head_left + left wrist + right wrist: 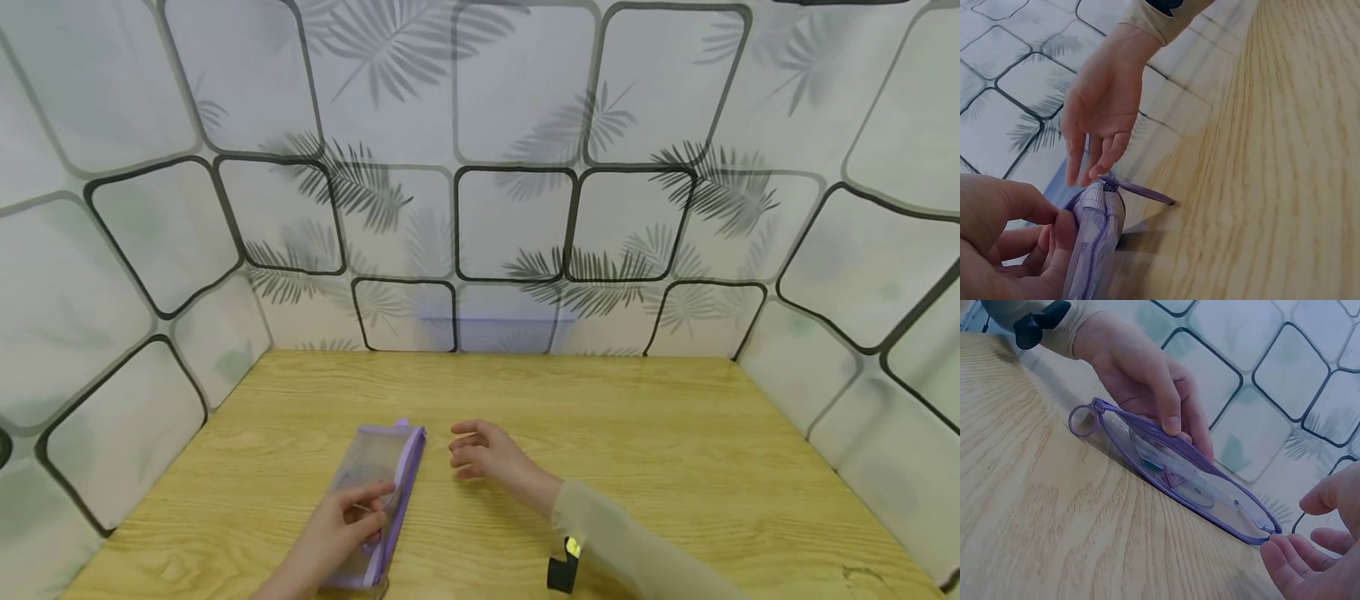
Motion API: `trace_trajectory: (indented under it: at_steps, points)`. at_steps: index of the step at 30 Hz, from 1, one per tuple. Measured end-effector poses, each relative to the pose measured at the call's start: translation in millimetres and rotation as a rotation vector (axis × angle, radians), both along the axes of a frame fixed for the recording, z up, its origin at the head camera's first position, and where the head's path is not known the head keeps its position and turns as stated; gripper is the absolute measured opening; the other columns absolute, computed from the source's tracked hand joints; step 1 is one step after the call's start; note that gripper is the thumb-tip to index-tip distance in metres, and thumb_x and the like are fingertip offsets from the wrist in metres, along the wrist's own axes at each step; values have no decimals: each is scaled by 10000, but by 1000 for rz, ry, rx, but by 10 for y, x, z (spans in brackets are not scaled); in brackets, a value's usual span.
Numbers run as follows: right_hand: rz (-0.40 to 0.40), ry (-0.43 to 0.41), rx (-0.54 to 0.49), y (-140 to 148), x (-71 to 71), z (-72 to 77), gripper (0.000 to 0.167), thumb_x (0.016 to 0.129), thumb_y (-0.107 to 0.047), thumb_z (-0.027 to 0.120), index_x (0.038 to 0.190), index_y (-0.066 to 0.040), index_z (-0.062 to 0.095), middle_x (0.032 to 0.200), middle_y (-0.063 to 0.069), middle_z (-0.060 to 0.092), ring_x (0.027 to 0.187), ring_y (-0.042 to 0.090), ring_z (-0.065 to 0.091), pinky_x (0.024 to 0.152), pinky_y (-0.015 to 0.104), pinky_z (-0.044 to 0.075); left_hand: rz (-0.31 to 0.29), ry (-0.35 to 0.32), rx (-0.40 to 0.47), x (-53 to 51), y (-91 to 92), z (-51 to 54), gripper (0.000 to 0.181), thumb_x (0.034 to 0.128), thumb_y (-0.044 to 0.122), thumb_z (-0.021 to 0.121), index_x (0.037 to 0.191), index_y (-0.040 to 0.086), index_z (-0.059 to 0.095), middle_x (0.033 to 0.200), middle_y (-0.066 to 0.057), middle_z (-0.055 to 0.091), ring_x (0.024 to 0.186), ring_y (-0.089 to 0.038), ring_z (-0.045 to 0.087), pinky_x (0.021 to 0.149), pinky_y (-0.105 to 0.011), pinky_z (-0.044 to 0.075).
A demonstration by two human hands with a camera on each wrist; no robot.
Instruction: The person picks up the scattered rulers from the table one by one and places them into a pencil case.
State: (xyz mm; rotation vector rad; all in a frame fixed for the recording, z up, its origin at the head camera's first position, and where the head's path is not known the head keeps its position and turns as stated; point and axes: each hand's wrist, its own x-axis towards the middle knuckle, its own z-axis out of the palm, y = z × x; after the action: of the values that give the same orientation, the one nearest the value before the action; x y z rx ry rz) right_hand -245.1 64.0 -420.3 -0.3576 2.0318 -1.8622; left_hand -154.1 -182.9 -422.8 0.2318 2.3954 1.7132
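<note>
A flat, see-through zip pouch [378,454] with purple edging lies on the wooden table, left of centre. My left hand [333,525] pinches its zip-side edge between thumb and fingers. Through the side of the pouch, small pink and teal items [1172,478] show in the right wrist view; their kind is unclear. A purple ring [1082,420] hangs at one end of the zip. Whether the zip is open I cannot tell. My right hand [487,454] hovers just right of the pouch's far end, fingers loosely bent and holding nothing.
The wooden table [675,433] is bordered by a patterned fabric wall [517,225] at the back and both sides. Beside the right sleeve [622,537] is a black piece [561,573] with a yellow spot.
</note>
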Motion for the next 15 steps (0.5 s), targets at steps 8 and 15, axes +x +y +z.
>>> trace_trajectory:
  at_steps: [8, 15]
  points:
    - [-11, 1, 7, 105, 15, -2, 460, 978, -53, 566, 1397, 74, 422, 1267, 274, 559, 899, 142, 646, 855, 376, 603, -31, 17, -12, -38, 23, -33, 449, 889, 22, 637, 1303, -130, 551, 941, -98, 617, 693, -32, 591, 639, -180, 551]
    - [1, -6, -17, 161, 38, -7, 459, 992, -77, 551, 1400, 83, 413, 1250, 263, 555, 903, 146, 638, 857, 389, 600, -28, 69, -60, -27, 47, -55, 402, 888, 21, 656, 1253, -135, 591, 925, -119, 656, 688, -25, 609, 613, -188, 558]
